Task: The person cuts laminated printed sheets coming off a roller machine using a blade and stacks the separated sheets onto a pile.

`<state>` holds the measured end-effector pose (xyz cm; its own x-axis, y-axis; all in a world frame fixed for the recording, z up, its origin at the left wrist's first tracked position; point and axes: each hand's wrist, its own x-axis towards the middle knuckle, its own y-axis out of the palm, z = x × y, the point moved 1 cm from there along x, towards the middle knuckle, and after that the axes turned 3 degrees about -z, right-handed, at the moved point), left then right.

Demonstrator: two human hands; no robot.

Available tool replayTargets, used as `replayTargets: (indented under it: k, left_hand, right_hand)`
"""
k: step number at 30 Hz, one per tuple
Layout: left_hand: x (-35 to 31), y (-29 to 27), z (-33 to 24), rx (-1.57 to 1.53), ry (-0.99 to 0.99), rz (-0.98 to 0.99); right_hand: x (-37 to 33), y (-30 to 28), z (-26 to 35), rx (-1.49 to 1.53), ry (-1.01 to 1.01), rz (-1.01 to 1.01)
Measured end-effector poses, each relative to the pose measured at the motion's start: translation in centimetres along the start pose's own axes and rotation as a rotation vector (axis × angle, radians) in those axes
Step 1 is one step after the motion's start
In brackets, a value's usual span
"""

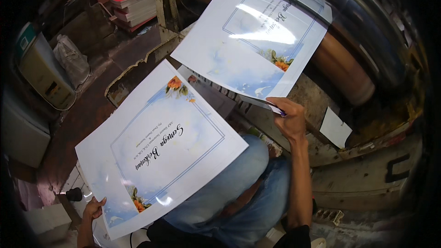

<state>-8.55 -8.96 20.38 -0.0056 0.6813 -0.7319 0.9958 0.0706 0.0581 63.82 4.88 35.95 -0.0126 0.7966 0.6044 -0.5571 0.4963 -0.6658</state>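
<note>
Right fingers (279,101) clamped on purple-white item (277,109) at upper sheet (202,50) corner, near brown roller (347,69); left fingers (93,205) pinch lower sheet (138,133), farther off.

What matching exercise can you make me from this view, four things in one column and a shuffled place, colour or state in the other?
1. left hand
2. right hand
3. book stack
4. jeans

A. blue
B. at the left edge of the nearer sheet
C. red on top
D. closed round a small item by the farther sheet

Pairs: 1-B, 2-D, 3-C, 4-A
</note>
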Motion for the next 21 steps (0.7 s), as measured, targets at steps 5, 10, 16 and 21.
replayTargets:
  k: [5,10,16,21]
  left_hand:
    - [9.8,-5.0,5.0,-0.040,0.080,0.025]
    - [15.0,7.5,3.5,-0.058,0.189,-0.110]
    - [17.9,16.3,0.4,-0.096,0.169,-0.096]
    - [27.2,14.2,3.1,-0.238,0.208,0.015]
  right_hand:
    - [-0.7,1.0,3.1,-0.001,0.013,-0.013]
    - [-0.9,0.2,6.4,0.020,0.042,-0.021]
    - [-1.3,-2.3,10.7,0.039,0.091,0.003]
    - [-2.9,-1.9,12.7,0.107,0.078,-0.013]
